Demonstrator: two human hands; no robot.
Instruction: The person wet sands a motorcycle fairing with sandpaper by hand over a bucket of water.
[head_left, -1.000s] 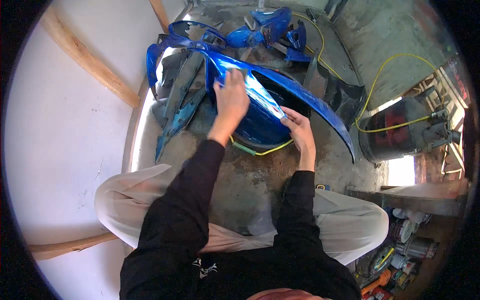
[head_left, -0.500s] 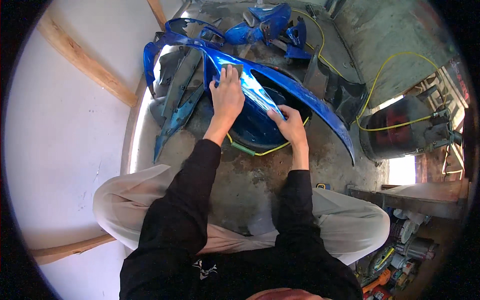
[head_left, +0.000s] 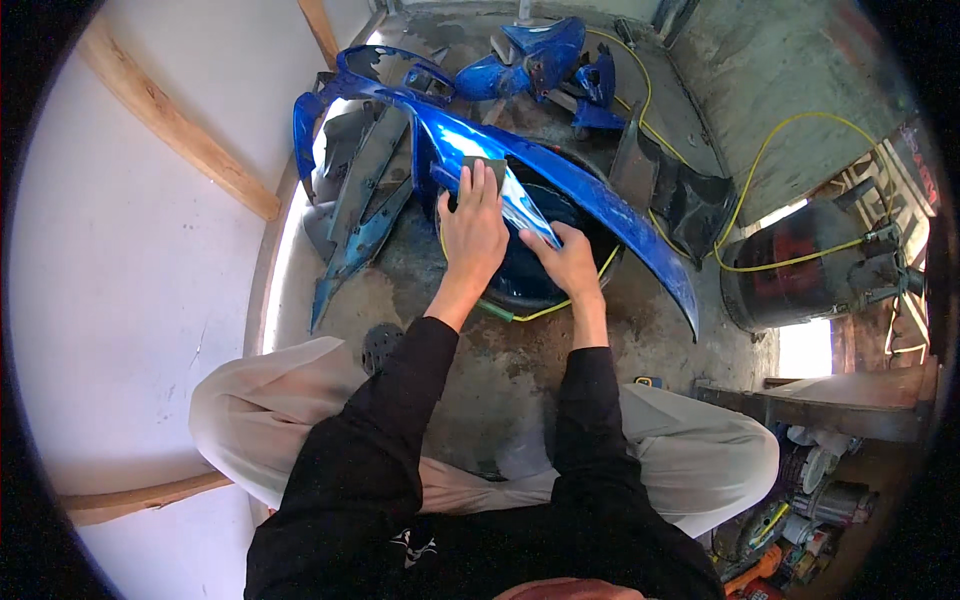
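A glossy blue vehicle body panel (head_left: 523, 203), with a long curved arm sweeping to the right, is held over a dark round basin (head_left: 530, 302). My left hand (head_left: 474, 228) presses a small dark olive sanding pad (head_left: 486, 166) flat against the panel's shiny face, fingertips on the pad. My right hand (head_left: 568, 264) grips the narrow near end of the panel, thumb on top; its other fingers are partly hidden.
More blue panels (head_left: 520, 65) lie at the back, and dark panels (head_left: 365, 215) lie to the left. A compressor tank (head_left: 790, 265) with a yellow hose (head_left: 745, 180) stands at right. Tools (head_left: 790, 530) crowd the lower right. A black clog (head_left: 381, 347) shows near my left knee.
My left hand has slid the pad down the panel, toward me and slightly right. My right hand has shifted a little left and nearer, still gripping the panel's end.
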